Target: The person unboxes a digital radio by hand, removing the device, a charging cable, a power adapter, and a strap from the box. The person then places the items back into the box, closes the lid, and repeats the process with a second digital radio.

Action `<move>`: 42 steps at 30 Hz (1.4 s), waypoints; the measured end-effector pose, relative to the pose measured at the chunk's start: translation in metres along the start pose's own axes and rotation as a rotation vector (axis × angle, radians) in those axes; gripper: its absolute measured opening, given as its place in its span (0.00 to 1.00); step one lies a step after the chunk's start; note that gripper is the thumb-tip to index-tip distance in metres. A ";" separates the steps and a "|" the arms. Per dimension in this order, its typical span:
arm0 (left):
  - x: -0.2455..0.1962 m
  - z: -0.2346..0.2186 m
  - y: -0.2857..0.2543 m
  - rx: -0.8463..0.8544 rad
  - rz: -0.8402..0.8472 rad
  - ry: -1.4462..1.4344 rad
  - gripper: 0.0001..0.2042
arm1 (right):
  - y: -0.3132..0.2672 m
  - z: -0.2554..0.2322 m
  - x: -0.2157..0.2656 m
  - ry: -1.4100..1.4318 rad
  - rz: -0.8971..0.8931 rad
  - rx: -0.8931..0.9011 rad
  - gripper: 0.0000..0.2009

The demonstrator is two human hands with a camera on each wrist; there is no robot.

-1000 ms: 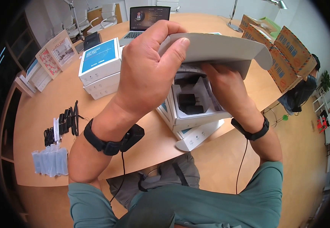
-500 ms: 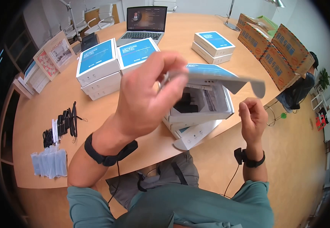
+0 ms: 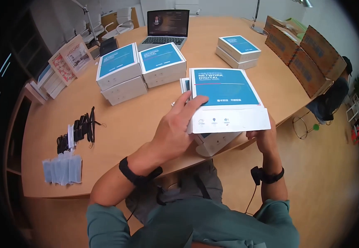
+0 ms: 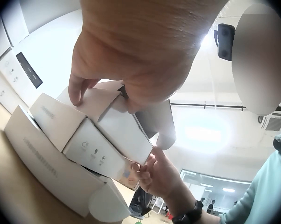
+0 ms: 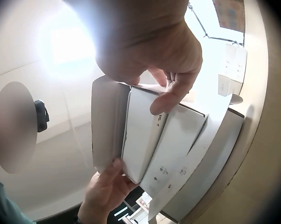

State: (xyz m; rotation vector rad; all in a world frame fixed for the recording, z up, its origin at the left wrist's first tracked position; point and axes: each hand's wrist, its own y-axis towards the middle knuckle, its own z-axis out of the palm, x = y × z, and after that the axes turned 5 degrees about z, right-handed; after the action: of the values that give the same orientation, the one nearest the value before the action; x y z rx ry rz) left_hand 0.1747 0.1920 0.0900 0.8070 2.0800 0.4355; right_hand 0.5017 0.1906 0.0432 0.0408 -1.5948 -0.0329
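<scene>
A white box with a blue-printed lid lies near the table edge, its lid lowered and its front flap sticking out towards the person. My left hand grips the box's left front corner, two fingers over the lid. At the right front corner, my right hand holds the box partly under the flap. The right wrist view shows the right thumb against the box's white front wall. Beneath it lies another white box with its rounded flap tab out. The box's contents are hidden.
Stacked blue-topped boxes stand at the left back, smaller ones at the right back. Behind are a laptop and cardboard cartons. Black straps and cables and pale blue packets lie on the left.
The lid has come down over the open box, hiding the black adapter inside. My left hand has lowered to the left corner; my right hand left the inside and is now at the right corner.
</scene>
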 end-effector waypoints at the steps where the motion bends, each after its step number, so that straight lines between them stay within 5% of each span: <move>1: -0.001 0.000 -0.001 -0.018 0.043 -0.019 0.30 | -0.004 -0.001 0.002 0.030 -0.075 0.015 0.29; 3: -0.006 -0.003 -0.007 -0.034 0.075 -0.029 0.30 | -0.010 0.006 0.005 0.069 -0.144 0.040 0.29; 6: -0.024 -0.028 -0.027 -0.140 0.127 -0.053 0.29 | -0.026 0.038 0.016 0.043 -0.344 -0.158 0.28; 10: -0.026 -0.083 -0.105 -0.197 0.206 0.088 0.29 | -0.070 0.105 0.032 -0.028 -0.273 0.163 0.32; 16: 0.000 -0.102 -0.252 -0.350 -0.189 0.005 0.25 | -0.083 0.200 -0.018 -0.123 -0.175 0.488 0.30; 18: -0.001 -0.100 -0.272 -0.233 -0.295 0.245 0.23 | -0.077 0.217 -0.032 -0.206 -0.167 0.524 0.29; 22: 0.008 -0.096 -0.278 -0.402 -0.326 0.257 0.23 | -0.069 0.219 -0.029 -0.336 -0.183 0.563 0.25; 30: 0.013 -0.097 -0.263 -0.286 -0.343 0.366 0.22 | -0.077 0.205 -0.034 -0.305 -0.156 0.559 0.33; 32: 0.013 -0.095 -0.260 -0.261 -0.330 0.422 0.22 | -0.075 0.203 -0.031 -0.511 -0.560 0.515 0.36; 42: -0.020 -0.129 -0.229 -0.215 -0.446 0.332 0.22 | -0.060 0.210 -0.034 -0.429 -0.608 0.526 0.35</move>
State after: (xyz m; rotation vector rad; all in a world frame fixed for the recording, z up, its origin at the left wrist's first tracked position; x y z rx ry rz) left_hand -0.0101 0.0087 0.0495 0.1370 2.3820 0.5588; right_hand 0.2928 0.1316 0.0012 0.9823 -1.9254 -0.0992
